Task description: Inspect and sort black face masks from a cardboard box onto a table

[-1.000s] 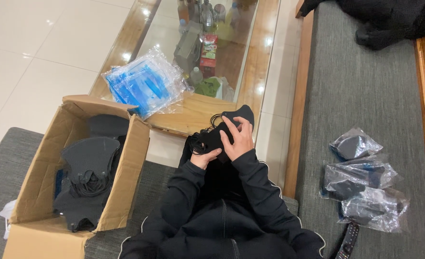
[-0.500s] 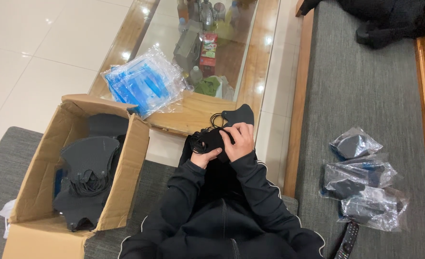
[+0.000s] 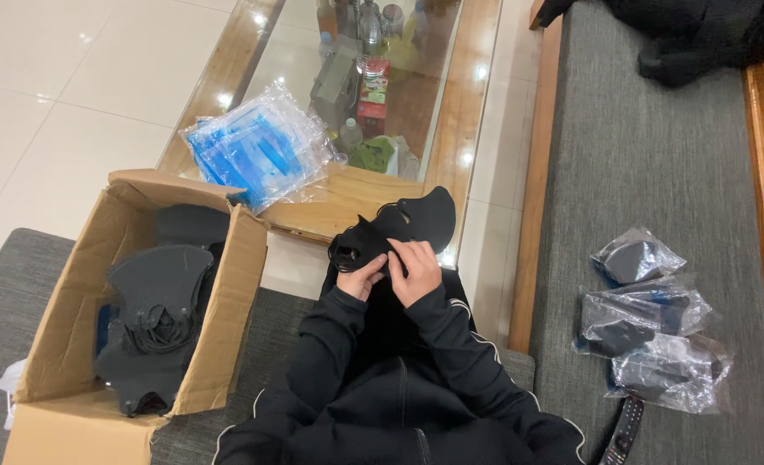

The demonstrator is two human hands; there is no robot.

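While seated by glass table [image 3: 464, 103]: left hand [image 3: 362, 280] and right hand [image 3: 415, 269] both grasping black mask [image 3: 399, 228]; cardboard box [image 3: 63, 344] of masks to left.

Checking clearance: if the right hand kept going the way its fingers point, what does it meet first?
The right hand already rests on the black mask, fingers pointing up and slightly left. Past the mask, the coffee table edge comes next, probably; depth is unclear from above.
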